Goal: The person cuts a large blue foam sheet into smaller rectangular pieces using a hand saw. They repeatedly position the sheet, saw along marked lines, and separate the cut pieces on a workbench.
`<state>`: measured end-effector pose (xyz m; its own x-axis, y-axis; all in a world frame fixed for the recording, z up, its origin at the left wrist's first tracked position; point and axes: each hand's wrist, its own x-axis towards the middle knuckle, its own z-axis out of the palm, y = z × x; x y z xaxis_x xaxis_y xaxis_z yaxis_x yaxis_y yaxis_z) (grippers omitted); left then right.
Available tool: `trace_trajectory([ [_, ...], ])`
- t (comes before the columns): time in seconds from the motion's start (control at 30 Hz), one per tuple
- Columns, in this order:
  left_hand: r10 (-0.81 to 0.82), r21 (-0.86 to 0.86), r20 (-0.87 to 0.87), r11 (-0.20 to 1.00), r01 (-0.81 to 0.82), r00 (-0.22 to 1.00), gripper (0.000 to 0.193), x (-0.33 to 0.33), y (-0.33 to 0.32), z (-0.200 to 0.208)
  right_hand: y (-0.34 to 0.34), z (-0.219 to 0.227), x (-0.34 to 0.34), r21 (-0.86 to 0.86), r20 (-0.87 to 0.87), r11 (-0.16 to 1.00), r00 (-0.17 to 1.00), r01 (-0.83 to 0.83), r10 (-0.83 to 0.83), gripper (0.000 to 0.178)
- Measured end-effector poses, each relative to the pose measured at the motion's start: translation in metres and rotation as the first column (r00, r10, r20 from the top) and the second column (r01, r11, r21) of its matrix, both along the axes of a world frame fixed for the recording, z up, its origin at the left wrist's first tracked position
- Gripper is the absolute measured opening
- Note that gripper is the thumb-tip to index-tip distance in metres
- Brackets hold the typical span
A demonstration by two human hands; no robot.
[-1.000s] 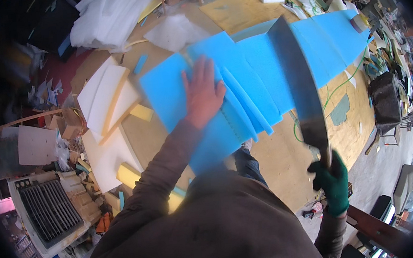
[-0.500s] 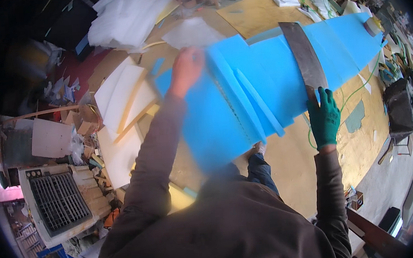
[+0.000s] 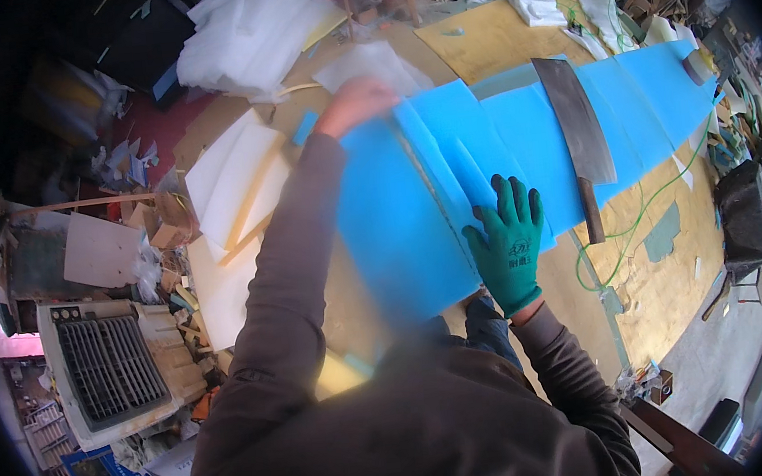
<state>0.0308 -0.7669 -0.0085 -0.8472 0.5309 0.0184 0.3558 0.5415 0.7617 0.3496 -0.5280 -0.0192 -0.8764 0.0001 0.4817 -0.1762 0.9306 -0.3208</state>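
Blue foam sheets (image 3: 398, 227), layered and overlapping, stretch from in front of me toward the far right. My bare left hand (image 3: 360, 104) is at the far edge of the nearest sheet; its fingers are smeared by motion. My right hand (image 3: 510, 245), in a green glove, is spread open over the near part of the foam, beside narrow raised blue strips (image 3: 464, 172). To its right a large cleaver (image 3: 574, 117) with a wide dark blade lies across the foam. Its wooden handle (image 3: 592, 212) points toward me, over the sheets' near edge.
White foam slabs (image 3: 222, 184) lie left of the blue sheets. A stack of white foam sheets (image 3: 245, 32) stands farther back. A green cord (image 3: 623, 258) curls over the brown board (image 3: 668, 303) at right. A roll of tape (image 3: 700, 67) sits at the foam's far tip.
My right hand has let go of the cleaver and moved left over the near foam, opening. The cleaver stays on the foam. My left hand has shifted slightly right along the far edge.
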Motion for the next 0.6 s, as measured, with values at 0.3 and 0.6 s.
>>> trace_trajectory([
  [0.3, 0.072, 0.036, 0.091, 0.996, -0.076, 0.993, 0.018, -0.013, -0.022, -0.033, -0.028, 0.002, -0.01, -0.084, 0.058, 0.995, 0.997, -0.048, 0.053, 0.033],
  [0.6, 0.008, -0.002, 0.0, 1.0, -0.008, 1.0, 0.017, -0.012, -0.009, -0.04, -0.022, -0.006, -0.008, -0.062, 0.081, 0.998, 0.997, -0.001, 0.006, 0.034],
])
